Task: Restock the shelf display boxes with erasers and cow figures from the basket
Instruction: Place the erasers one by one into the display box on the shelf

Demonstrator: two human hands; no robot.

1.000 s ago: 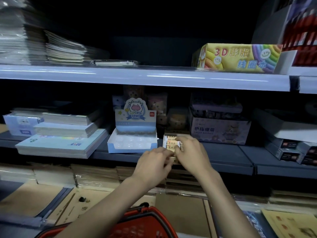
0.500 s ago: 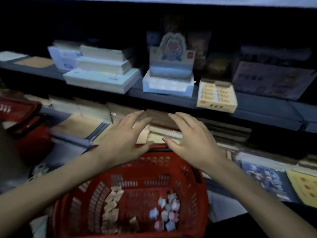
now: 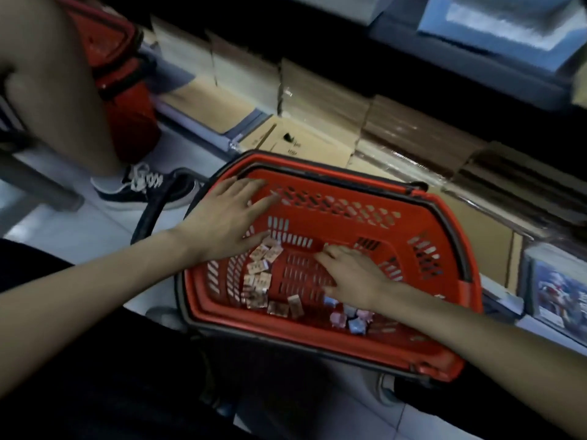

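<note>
The red basket (image 3: 333,204) sits on the pale tiled floor (image 3: 63,230), its far rim close against the bottom shelf, where wrapped brown paper packs (image 3: 320,100) lie in stacks. The near rim faces the person and the top is fully open, so both hands have free room to come down from above. On the left the basket's black handle (image 3: 152,211) hangs down outside the rim, near another person's dark shoe (image 3: 143,188) and bare leg (image 3: 57,74), with a second red basket (image 3: 124,68) behind that leg.

The left hand (image 3: 228,214) hovers over the basket's far left corner, palm down, its grip loose and spread, holding nothing. The right hand (image 3: 349,271) reaches in lower, palm down over the basket floor, fingers (image 3: 320,256) stretched out towards the left; its grip is flat and has hold of nothing.

Inside, the erasers (image 3: 259,271) lie in a loose scatter along the left side, just below the left hand's thumb. The pastel cow figures (image 3: 355,317) are bunched at the near side, partly under the right wrist
</note>
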